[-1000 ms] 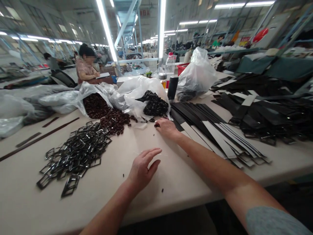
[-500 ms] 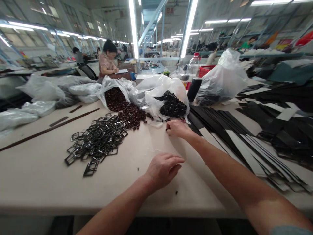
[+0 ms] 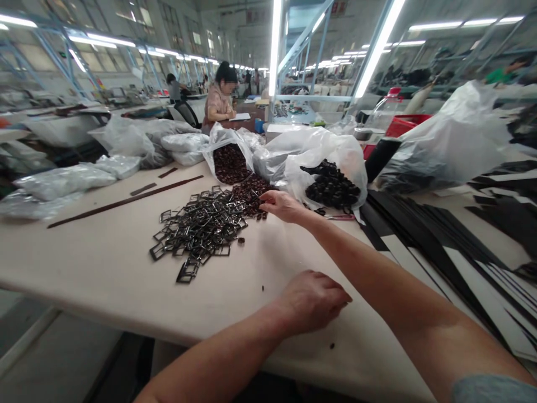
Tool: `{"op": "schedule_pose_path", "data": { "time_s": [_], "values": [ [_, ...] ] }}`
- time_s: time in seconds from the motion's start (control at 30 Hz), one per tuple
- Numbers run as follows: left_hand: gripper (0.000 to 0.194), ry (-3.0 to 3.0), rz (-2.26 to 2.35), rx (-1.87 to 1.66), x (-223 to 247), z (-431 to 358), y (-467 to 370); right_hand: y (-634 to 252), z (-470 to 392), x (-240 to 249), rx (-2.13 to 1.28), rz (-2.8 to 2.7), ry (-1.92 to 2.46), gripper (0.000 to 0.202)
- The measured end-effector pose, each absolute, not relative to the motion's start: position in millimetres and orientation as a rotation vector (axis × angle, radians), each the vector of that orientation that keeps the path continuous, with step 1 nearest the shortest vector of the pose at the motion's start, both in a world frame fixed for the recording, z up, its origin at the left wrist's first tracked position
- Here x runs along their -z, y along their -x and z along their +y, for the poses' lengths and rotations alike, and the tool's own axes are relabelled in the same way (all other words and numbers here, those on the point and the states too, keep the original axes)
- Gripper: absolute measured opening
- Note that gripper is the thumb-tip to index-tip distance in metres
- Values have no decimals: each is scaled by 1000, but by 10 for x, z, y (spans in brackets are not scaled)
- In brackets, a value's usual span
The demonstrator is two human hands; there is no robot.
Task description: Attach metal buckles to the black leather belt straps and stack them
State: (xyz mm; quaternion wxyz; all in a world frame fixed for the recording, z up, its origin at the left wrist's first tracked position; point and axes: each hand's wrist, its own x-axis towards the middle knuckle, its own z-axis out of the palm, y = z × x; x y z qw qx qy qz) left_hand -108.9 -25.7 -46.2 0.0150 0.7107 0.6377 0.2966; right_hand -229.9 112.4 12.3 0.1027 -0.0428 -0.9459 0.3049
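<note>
My left hand [image 3: 316, 301] hovers low over the near part of the table [image 3: 201, 302], its fingers loosely bent and pointing right. Nothing shows in it, though its underside is hidden. My right hand [image 3: 284, 206] reaches to the right edge of a heap of small brown belt loops [image 3: 254, 187]; finger and thumb tips look a little apart. Beside that heap lies a pile of dark metal buckles [image 3: 201, 226]. One single brown loop [image 3: 241, 240] lies just right of the buckles. Behind my right hand, an open plastic bag [image 3: 293, 173] spills black loops [image 3: 331, 184].
Another bag [image 3: 208, 151] of brown loops stands at the back. Black strips [image 3: 411, 246] cover the right side. A long brown strip [image 3: 126, 200] lies left, near plastic-wrapped packs [image 3: 67, 182]. A black cylinder [image 3: 381, 158] leans behind. A co-worker [image 3: 220, 103] sits beyond the table.
My right hand has moved left from beside the bag of black loops to the brown heap. A single brown loop now shows beside the buckles. The view has turned left.
</note>
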Motion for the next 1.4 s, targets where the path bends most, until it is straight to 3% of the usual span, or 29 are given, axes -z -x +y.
{"op": "schedule_pose_path", "data": {
  "time_s": [0.13, 0.33, 0.47, 1.0, 1.4],
  "values": [
    [19, -2237, 1957, -1040, 449, -285, 1059, 2095, 1583, -134, -748, -2756, 329, 21],
    [16, -2220, 1878, -1277, 481, -295, 1017, 1637, 2530, -238, -481, -2536, 818, 37],
    [16, -2201, 1859, -1315, 490, -286, 1005, 1415, 2790, -152, -414, -2484, 919, 40],
    [16, -2227, 1908, -1210, 518, -272, 1037, 2038, 1854, 332, -244, -2862, 300, 27],
    [18, -2243, 1936, -902, 530, -246, 1022, 2215, 1782, 265, 83, -2966, 553, 22]
  ]
}}
